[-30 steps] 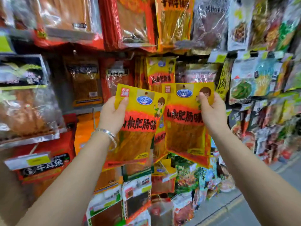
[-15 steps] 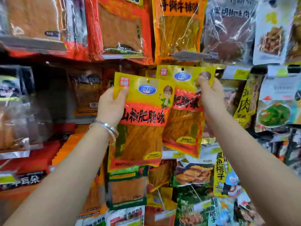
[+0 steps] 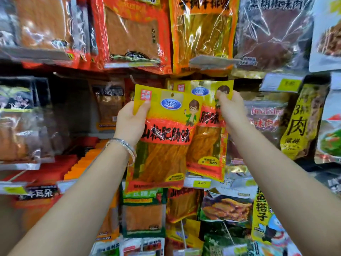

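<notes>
Two matching yellow snack packets are raised against a rack [image 3: 77,111] of hanging snacks. The left hand [image 3: 129,122] has its grip closed on the upper left edge of the front packet [image 3: 166,145], thumb across the printed face, so it hangs flat and readable. The right hand [image 3: 231,111] pinches the top right corner of the rear packet [image 3: 206,148], bringing its top edge just under the orange bag [image 3: 201,34] above, probably to hook it onto a peg, which is hidden. The front packet overlaps the rear one.
</notes>
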Tool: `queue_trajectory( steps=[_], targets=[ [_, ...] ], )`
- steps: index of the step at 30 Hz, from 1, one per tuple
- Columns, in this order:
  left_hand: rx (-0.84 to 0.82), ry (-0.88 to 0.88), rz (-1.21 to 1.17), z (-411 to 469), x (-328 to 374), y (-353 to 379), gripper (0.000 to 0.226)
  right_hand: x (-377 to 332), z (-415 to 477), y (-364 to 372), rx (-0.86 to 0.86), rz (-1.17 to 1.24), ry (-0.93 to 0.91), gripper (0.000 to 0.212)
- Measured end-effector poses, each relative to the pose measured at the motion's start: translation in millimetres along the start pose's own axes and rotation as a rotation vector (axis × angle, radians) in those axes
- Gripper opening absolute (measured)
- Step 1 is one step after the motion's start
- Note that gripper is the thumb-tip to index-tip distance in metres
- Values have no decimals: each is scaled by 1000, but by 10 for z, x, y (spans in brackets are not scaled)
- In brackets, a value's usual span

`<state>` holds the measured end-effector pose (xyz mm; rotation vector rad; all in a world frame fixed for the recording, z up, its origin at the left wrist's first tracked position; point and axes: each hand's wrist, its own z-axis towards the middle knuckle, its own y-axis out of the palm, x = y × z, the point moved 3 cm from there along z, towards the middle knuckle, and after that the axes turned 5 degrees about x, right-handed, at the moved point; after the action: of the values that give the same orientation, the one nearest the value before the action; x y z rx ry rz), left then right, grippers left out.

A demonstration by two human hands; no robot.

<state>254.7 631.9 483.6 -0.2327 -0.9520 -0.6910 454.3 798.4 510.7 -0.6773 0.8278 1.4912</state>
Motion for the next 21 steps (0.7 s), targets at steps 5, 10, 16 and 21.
queue_trajectory(
  steps=[5, 10, 16, 21],
  targets=[
    [-32, -32, -11, -18, 55, 98, 18, 71, -30, -49, 41, -60, -44, 35],
    [-70, -37, -39, -50, 132, 229, 20, 1, -237, -160, 49, 28, -179, 22],
    [-140, -40, -69, -96, 222, 474, 13, -67, -334, -75, -198, 263, 49, 19],
    [-168, 212, 10, -24, 351, 546, 53, -190, -270, -188, -93, 219, -96, 15]
  ],
)
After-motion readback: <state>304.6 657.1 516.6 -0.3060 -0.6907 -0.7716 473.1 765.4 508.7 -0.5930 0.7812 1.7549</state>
